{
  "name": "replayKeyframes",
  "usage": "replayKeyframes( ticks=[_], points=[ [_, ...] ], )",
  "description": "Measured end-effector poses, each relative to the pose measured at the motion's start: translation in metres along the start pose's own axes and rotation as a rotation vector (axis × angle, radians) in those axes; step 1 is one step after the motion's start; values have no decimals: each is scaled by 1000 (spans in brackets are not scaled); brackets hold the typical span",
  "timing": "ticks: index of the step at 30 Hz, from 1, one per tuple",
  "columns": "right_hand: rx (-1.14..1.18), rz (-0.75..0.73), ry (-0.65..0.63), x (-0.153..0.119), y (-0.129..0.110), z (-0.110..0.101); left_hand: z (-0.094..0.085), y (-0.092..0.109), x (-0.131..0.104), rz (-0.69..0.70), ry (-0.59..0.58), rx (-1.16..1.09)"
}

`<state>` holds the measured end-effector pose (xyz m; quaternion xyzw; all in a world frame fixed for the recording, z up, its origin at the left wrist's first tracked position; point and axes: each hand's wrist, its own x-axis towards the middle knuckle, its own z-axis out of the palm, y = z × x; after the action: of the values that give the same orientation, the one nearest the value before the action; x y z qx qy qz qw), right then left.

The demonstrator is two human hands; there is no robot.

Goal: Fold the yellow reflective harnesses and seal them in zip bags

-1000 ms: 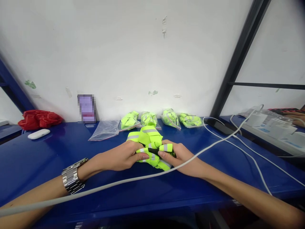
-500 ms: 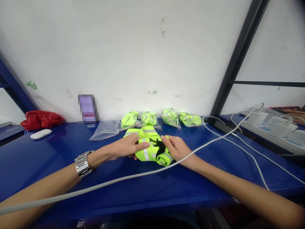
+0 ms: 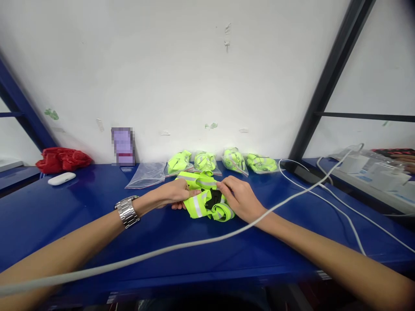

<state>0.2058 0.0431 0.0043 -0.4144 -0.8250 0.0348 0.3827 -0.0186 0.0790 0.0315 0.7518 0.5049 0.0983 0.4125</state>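
Observation:
A bundle of neon yellow reflective strap with silver stripes lies partly folded and rolled in front of me, a black buckle-like part showing at its middle. My left hand is closed on the strap's left side, thumb on top and fingers underneath. From the right, my right hand pinches the strap's upper right edge between thumb and fingers. Just behind and left of the bundle lies a flat clear zip bag. Several clear bags holding similar yellow straps stand along the wall.
A white cable crosses the view in front of my forearms. Red plastic, a white case and a pixelated phone-like screen are at the left. Right, a dark phone and white chargers sit near the black post.
My right hand has shifted slightly up along the bundle, and the black part shows more openly. The left hand keeps its hold. The whole view has shifted a little.

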Motion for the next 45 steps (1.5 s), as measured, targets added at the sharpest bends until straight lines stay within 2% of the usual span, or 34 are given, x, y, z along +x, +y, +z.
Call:
replayKeyframes(
  ticks=[4, 6, 12, 15, 16, 18, 20, 22, 23, 25, 27, 32, 36, 40, 45],
  points=[
    [-13, -174, -233, -12, -4, -17, -1, 0, 1, -47, 7, -3],
    [2, -194, -292, -14, -3, -21, 0, 1, 1, -66, 17, 5],
    [176, -47, -219, 2, 7, -5, 4, -1, 2, -73, 98, 49],
    [190, -11, -204, 10, 9, 4, 4, -2, 3, -77, 159, 127],
    [182, -6, -208, 11, 9, 5, 4, -3, 3, -57, 200, 185],
    [163, 9, -218, 13, 7, 6, 6, -5, 3, 32, 358, 341],
    [154, 18, -231, 14, 5, 5, 12, -9, 0, 161, 571, 509],
    [144, 12, -243, 15, 4, 5, 20, -14, -4, 326, 706, 665],
    [139, 9, -251, 15, 4, 5, 24, -16, -6, 433, 706, 741],
    [128, 5, -270, 17, 5, 6, 31, -18, -14, 641, 626, 857],
    [106, -6, -279, 17, 7, 8, 34, -17, -24, 749, 544, 899],
    [10, -80, -254, 12, 7, 7, 33, -8, -45, 728, 460, 988],
    [-32, -185, -234, 0, -3, 4, 32, -14, -41, 703, 432, 1083],
    [-179, -323, -224, -10, -8, 3, 33, -18, -36, 675, 397, 1120],
    [-301, -362, -235, -9, -7, 5, 35, -17, -44, 637, 402, 1055]
  ],
)
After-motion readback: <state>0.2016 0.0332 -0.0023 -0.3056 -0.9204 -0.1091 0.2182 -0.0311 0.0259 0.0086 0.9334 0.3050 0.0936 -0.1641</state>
